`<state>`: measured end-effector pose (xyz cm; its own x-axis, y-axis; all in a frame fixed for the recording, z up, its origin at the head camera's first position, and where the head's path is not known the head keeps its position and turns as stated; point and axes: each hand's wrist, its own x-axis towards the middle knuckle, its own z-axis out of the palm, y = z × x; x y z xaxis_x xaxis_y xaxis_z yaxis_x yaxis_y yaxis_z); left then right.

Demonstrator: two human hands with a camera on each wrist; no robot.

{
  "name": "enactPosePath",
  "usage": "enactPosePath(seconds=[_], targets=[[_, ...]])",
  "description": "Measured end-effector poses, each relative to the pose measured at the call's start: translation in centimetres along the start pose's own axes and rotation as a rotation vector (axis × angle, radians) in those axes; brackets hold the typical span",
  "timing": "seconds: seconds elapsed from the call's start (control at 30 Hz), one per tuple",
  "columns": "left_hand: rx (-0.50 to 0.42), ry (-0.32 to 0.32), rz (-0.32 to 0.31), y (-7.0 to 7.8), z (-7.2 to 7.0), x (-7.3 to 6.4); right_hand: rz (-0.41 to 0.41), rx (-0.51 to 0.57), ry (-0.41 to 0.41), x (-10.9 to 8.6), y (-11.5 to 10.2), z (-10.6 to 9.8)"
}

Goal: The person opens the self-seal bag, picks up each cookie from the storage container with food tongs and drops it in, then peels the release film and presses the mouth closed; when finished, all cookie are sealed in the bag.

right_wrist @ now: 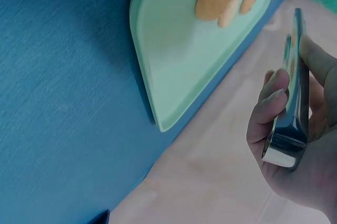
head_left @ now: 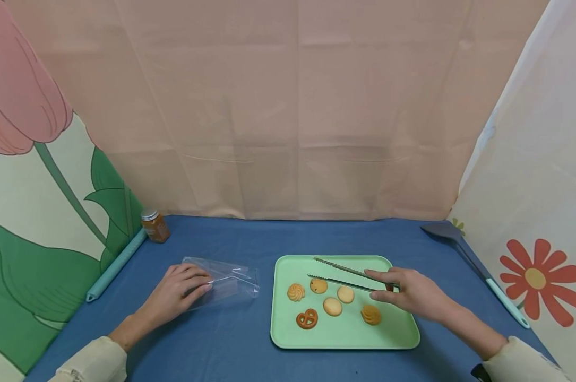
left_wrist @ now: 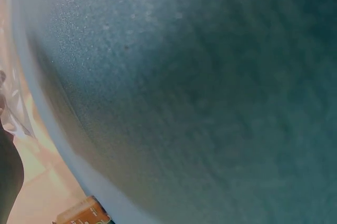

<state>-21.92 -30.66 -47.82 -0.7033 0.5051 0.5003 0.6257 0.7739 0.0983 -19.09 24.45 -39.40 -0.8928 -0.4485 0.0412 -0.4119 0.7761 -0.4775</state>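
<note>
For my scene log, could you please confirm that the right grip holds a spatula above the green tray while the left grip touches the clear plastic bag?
No: the spatula lies to the right; the head view shows the right grip holding metal tongs above the green tray, and the left grip touching the clear plastic bag.

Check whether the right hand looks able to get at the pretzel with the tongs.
Likely yes: the right hand holds the open metal tongs, and nothing covers the pretzel on the green tray. The tongs point beyond it, so the hand would probably need to draw back.
</note>
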Motion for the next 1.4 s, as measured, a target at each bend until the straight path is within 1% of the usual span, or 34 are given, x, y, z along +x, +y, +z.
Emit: enactPosePath(seconds=[0.3,0.5,0.7,0.97,1.4], targets=[[-0.012,-0.005,-0.002,0.0,0.0,0.0,-0.031,-0.058,-0.028,0.9,-0.9,1.4],[-0.014,-0.017,-0.013,0.2,0.0,0.1,-0.077,-0.048,-0.054,1.3,-0.9,2.2],[-0.019,-0.009,-0.007,0.3,-0.1,0.2,-0.110,-0.049,-0.072,1.6,-1.0,2.8],[-0.018,-0.009,-0.009,0.3,-0.1,0.3,-0.096,-0.054,-0.081,1.7,-1.3,3.3],[-0.013,-0.007,0.000,0.2,-0.1,0.3,-0.102,-0.042,-0.107,2.2,-1.3,3.5]])
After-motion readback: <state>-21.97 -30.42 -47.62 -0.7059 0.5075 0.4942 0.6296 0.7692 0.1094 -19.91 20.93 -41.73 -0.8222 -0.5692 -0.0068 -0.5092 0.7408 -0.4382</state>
